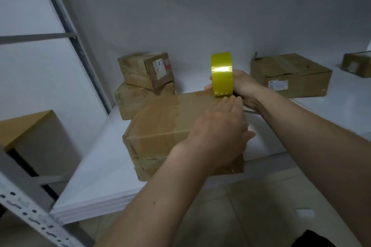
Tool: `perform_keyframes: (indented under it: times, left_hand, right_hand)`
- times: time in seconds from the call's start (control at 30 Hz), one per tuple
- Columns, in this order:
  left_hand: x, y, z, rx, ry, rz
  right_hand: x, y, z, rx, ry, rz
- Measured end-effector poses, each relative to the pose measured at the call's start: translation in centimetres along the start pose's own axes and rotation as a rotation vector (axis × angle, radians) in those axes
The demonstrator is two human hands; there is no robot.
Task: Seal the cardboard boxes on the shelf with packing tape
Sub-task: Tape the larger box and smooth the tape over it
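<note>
Your right hand (244, 86) grips the yellow tape roll (221, 75), held upright at the far top edge of the front box (164, 124). Your left hand (219, 132) lies flat, fingers straight, pressing on the box top just below the roll. The box sits on the white shelf (100, 166). Two stacked boxes (144, 82) stand behind it; another box (291, 75) lies to the right.
</note>
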State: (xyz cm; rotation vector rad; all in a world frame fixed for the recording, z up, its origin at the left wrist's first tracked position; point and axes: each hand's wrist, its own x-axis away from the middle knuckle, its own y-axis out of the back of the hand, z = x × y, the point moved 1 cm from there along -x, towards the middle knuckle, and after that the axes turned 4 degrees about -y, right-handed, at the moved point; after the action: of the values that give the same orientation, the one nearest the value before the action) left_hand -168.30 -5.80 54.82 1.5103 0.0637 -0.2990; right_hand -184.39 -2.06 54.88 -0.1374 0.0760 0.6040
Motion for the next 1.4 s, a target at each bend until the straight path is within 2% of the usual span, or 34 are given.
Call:
perform_keyframes:
  times: [0.13, 0.17, 0.27, 0.37, 0.43, 0.47, 0.53, 0.63, 0.73, 0.87, 0.97, 1.03, 1.17, 1.23, 1.33, 1.4]
  left_hand:
    - [-0.8, 0.1, 0.2, -0.051, -0.021, 0.013]
    - [-0.9, 0.0, 0.2, -0.041, -0.022, 0.006]
    - [-1.0, -0.5, 0.3, -0.023, -0.018, 0.002]
    - [-0.8, -0.6, 0.4, -0.006, -0.025, -0.039]
    - [-0.5, -1.1, 0.5, 0.029, -0.018, -0.104]
    - [-0.3, -1.6, 0.4, 0.036, -0.033, -0.186]
    - [0.5, -2.2, 0.1, 0.026, -0.052, -0.387]
    - [0.8, -4.1, 0.2, 0.044, -0.052, -0.599]
    - [1.0, -4.4, -0.1, 0.013, -0.066, -0.649]
    - [1.3, -4.0, -0.3, 0.066, -0.06, -0.649]
    - [1.5, -3.7, 0.4, 0.136, -0.064, -0.657]
    - [1.6, -3.0, 0.8, 0.244, -0.025, -0.634]
    - [1.4, -0.7, 1.4, 0.454, 0.047, -0.488]
    - [0.7, 0.8, 2.6, 0.609, 0.181, -0.415]
    - [-1.0, 2.4, 5.5, 0.58, 0.406, -0.288]
    - [-2.2, 2.9, 6.7, 0.674, 0.412, -0.134]
  right_hand:
    - [0.4, 0.1, -0.5, 0.109, -0.006, -0.009]
    - [0.6, 0.6, -1.0, 0.227, 0.004, -0.042]
    - [1.8, 3.7, -3.0, 0.802, 0.075, -0.228]
    - [4.2, 7.6, -5.1, 1.174, -0.031, -0.422]
    - [5.6, 9.5, -6.3, 1.428, -0.18, -0.406]
    - [6.0, 10.1, -6.9, 1.492, -0.243, -0.36]
    - [6.4, 10.7, -7.6, 1.525, -0.299, -0.288]
    - [7.1, 10.6, -7.4, 1.511, -0.244, -0.319]
    - [7.5, 10.7, -7.2, 1.593, -0.132, -0.426]
    - [7.0, 11.1, -7.3, 1.53, -0.294, -0.395]
    - [6.7, 11.4, -6.9, 1.428, -0.302, -0.417]
    - [6.7, 11.4, -6.5, 1.378, -0.31, -0.415]
    - [7.3, 10.6, -5.4, 1.405, -0.377, -0.337]
    - [7.6, 10.3, -4.3, 1.483, -0.448, -0.256]
    - [8.1, 10.1, -3.3, 1.511, -0.498, -0.234]
    - [8.5, 10.3, -3.3, 1.494, -0.472, -0.28]
